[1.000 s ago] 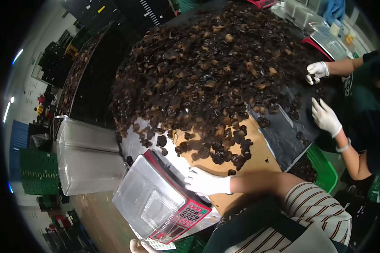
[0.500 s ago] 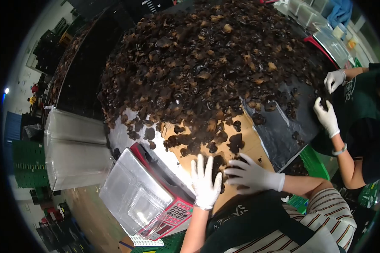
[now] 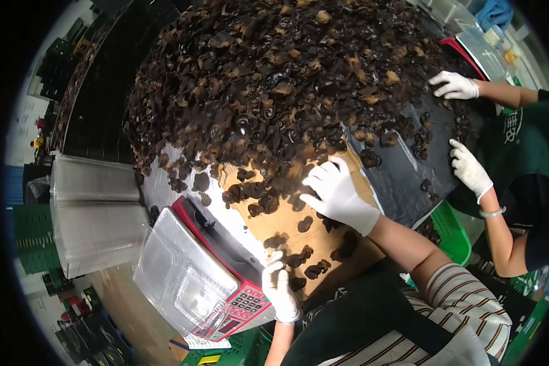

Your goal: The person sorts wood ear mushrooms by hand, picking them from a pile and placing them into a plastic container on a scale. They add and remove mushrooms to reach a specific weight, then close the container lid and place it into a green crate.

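A large heap of dark brown wood ear mushrooms point(image 3: 256, 91) covers the far part of the table. My right hand point(image 3: 341, 195), in a white glove, reaches over the heap's near edge, fingers apart and palm down, with no piece seen in it. Closer to me, my left hand point(image 3: 279, 291), gloved too, is beside the red scale with its fingers loosely bent and nothing visible in them. Between the hands, several loose wood ear pieces point(image 3: 317, 269) lie on a brown cardboard sheet point(image 3: 262, 229).
The red scale point(image 3: 245, 305) carries a clear plastic box point(image 3: 195, 293) on its steel plate. Stacked clear containers point(image 3: 94, 213) stand at left. At right, a co-worker's gloved hands point(image 3: 454, 85) are by the heap and a black sheet point(image 3: 402, 195). A green basket point(image 3: 451, 235) sits below.
My right hand has moved up and away from me to the heap's edge. My left hand has drawn back toward the scale, uncovering loose pieces. One co-worker's hand has moved toward the heap.
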The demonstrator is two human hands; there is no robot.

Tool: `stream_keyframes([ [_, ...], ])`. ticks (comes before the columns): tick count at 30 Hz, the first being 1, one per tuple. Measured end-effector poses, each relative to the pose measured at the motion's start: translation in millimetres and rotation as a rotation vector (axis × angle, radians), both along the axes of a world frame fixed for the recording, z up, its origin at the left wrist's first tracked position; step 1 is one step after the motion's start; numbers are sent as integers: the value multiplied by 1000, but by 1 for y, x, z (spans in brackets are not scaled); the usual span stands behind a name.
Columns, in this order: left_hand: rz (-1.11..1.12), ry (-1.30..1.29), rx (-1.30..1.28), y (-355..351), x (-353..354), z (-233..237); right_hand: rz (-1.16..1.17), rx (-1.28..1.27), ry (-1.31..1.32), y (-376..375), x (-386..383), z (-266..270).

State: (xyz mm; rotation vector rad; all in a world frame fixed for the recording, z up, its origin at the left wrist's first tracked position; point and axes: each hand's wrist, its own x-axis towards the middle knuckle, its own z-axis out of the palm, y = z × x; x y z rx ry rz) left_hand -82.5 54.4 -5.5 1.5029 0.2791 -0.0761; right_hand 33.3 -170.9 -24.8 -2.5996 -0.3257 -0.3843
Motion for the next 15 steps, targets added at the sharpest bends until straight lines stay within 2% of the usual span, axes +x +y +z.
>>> stream_keyframes([
  [2, 60, 1, -187, 5, 1, -10, 60, 8, -2, 0, 4, 1],
  [3, 78, -14, -248, 6, 1, -14, 39, 90, 53, -4, 3, 10],
  [5, 118, 64, -152, -2, 9, 2, -4, 251, 162, -24, -6, 50],
  [7, 96, 99, -64, -3, 11, 5, 77, 451, 296, -59, -17, 83],
  [9, 8, 82, 9, -2, 9, -2, 573, 470, 608, -107, -24, 90],
  [10, 2, 77, 23, -6, 10, 0, 588, 564, 868, -118, -30, 98],
  [11, -103, 107, 37, -5, 12, -2, 597, 658, 1128, -124, -34, 105],
  [12, -206, 136, 53, -2, 14, -3, 601, 594, 969, -122, -34, 105],
  [14, -373, 169, 157, -6, 17, -2, 355, 470, 857, -108, -32, 103],
  [15, -367, 230, 82, -14, 24, 13, 220, 435, 776, -95, -29, 100],
])
